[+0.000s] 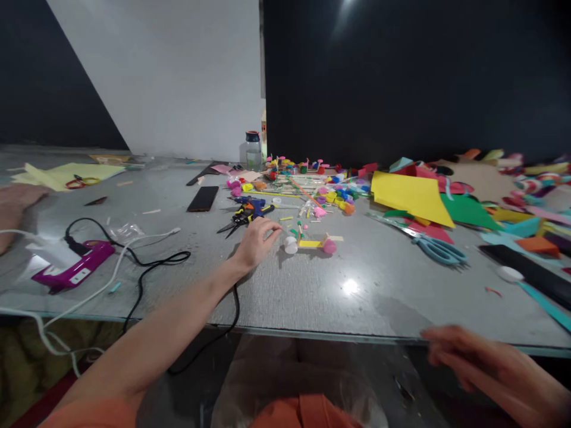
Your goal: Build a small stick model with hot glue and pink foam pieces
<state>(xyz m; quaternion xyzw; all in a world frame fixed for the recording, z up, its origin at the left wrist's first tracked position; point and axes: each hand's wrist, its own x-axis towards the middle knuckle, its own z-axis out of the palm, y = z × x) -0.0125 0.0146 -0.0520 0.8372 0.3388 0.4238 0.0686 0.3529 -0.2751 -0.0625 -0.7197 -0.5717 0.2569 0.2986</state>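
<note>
1. Wheeled craft model (311, 244): it sits on the gray table (303, 297), just beyond the left hand's fingertips, with white round pieces (291, 246) at its left end, a pink one (329, 246) at its right and a yellow strip between.
2. Left hand (255, 242): it reaches over the table beside the model's white end; its fingers lie loosely curled near each other, thumb and forefinger slightly parted at the tips, pinching nothing.
3. Right hand (486, 364): it hangs near the table's front edge, well apart from the model. Its fingers stretch forward, but motion blur makes it hard to be sure, so I cannot tell whether they press together or grip anything.
4. Near the left hand: a black-and-yellow hand tool (243, 215) lies just behind it, with a dark phone (203, 199) farther left.
5. Right of the model: blue-handled scissors (439, 249) lie beside a yellow sheet (408, 195).
6. Far left: another person's hand (16, 205) rests at the table's edge of view.
</note>
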